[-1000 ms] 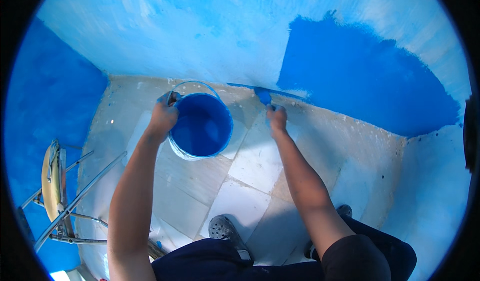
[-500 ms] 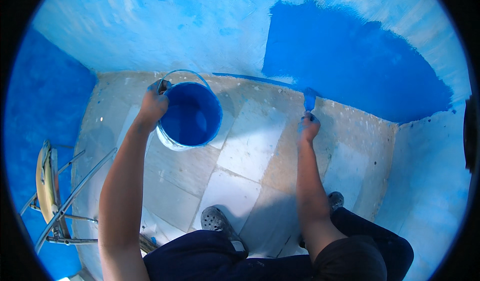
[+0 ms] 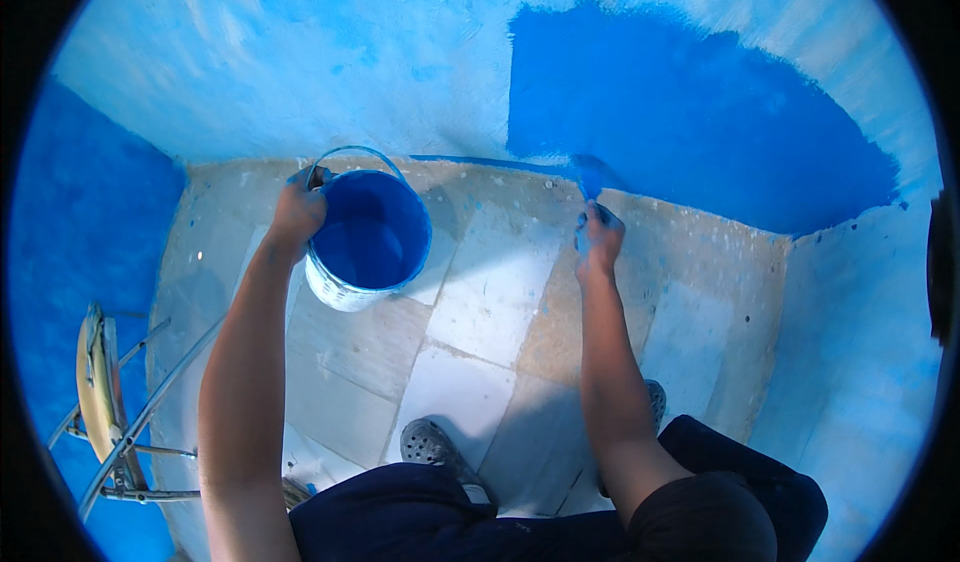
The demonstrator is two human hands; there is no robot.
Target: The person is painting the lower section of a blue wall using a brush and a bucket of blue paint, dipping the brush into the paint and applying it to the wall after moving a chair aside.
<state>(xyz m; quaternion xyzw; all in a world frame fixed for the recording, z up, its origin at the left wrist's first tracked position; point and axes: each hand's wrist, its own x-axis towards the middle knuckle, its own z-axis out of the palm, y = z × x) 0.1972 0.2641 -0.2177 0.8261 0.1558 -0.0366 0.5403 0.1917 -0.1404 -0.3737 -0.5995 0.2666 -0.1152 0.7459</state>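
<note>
Brush (image 3: 591, 180) was at the foot of the wall (image 3: 400, 72), by the dark patch's (image 3: 680, 112) lower edge. Right hand (image 3: 601, 234) pinched its handle, presumably for fine control. Left hand (image 3: 298, 214) gripped the bucket (image 3: 340, 290) rim, likely for paint (image 3: 368, 237) within reach.

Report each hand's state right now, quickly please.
Left hand: closed on the left edge of a round white bucket with a blue inside.
Right hand: closed, holding a blue-bristled paintbrush.
</note>
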